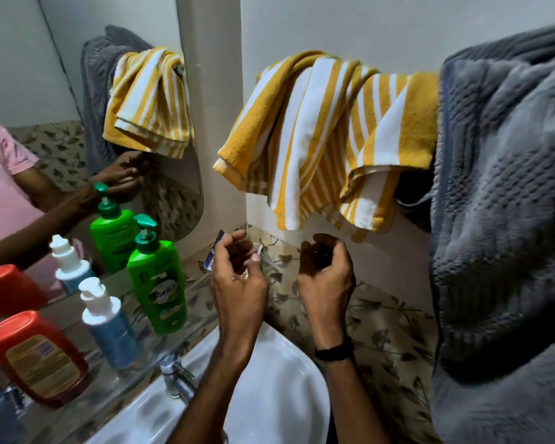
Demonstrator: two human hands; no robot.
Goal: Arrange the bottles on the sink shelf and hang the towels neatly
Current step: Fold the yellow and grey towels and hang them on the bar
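left hand [237,270] hovering, fingers [234,248] curled, grip unclear | right hand [326,270] hovering, fingers [334,244] curled, empty | yellow-striped towel [318,133] hanging bunched beside ribbed grey towel [500,187]

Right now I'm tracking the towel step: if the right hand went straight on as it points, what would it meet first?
Probably the lower hem of the yellow striped towel above the right hand, though depth is unclear.

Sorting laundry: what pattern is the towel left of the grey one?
Towel: yellow and white stripes; head view.
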